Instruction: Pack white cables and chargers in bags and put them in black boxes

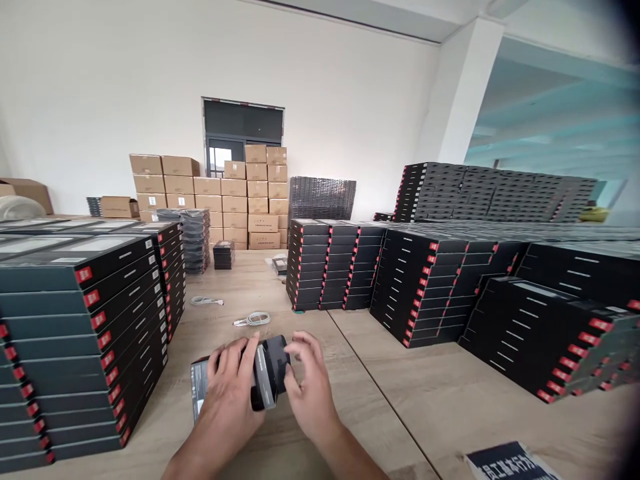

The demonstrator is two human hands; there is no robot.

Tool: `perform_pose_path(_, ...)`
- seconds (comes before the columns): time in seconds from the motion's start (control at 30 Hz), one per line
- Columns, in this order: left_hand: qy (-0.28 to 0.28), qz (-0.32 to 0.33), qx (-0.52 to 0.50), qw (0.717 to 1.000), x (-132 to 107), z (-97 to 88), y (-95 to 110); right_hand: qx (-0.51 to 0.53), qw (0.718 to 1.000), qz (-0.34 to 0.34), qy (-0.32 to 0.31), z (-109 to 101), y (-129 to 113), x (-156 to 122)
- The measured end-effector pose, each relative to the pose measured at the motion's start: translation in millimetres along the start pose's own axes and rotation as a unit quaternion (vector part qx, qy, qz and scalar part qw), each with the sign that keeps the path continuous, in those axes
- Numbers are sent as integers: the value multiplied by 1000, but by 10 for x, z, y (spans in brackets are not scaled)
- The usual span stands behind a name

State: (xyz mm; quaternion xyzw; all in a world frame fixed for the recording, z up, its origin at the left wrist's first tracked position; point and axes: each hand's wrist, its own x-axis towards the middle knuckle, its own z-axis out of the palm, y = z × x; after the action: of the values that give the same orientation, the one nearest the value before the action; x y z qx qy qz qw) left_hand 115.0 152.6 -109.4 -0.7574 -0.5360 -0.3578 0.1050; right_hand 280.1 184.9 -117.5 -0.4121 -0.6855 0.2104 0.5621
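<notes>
Left hand (231, 390) across black box (265, 375), right hand (315, 393) curled at its end

White characters reading 员工基本行 stand on the dark blue sheet (507, 461) at lower right; print on the brown cartons (209, 202), red labels (105, 340) and handheld small box (264, 377) is illegible.

I'm viewing a warehouse-like workroom. Cartons (235, 203) rise at eleven o'clock, black boxes (123, 320) on the table (450, 393) at ten and two.
</notes>
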Motion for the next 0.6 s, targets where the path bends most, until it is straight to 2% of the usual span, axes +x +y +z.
perform_pose_path(0.07,25,0,16,1000,4,-7,0,-35,998,-29,-43,16,5,-5)
perform_pose_path(0.1,32,4,22,999,4,-19,5,-36,997,-16,-66,32,11,-11)
perform_pose_path(0.2,28,21,32,999,2,-48,16,16,992,71,-106,74,29,-23)
perform_pose_path(0.3,25,31,29,999,12,-40,1,96,982,118,-107,52,21,-4)
perform_pose_path(0.4,24,22,22,999,37,-27,-33,189,968,150,-60,-34,-4,63)
perform_pose_path(0.53,7,-22,31,999,41,-39,-111,346,905,247,37,-181,39,194)
perform_pose_path(0.6,-18,-60,47,997,12,-29,-184,351,888,288,77,-252,122,256)
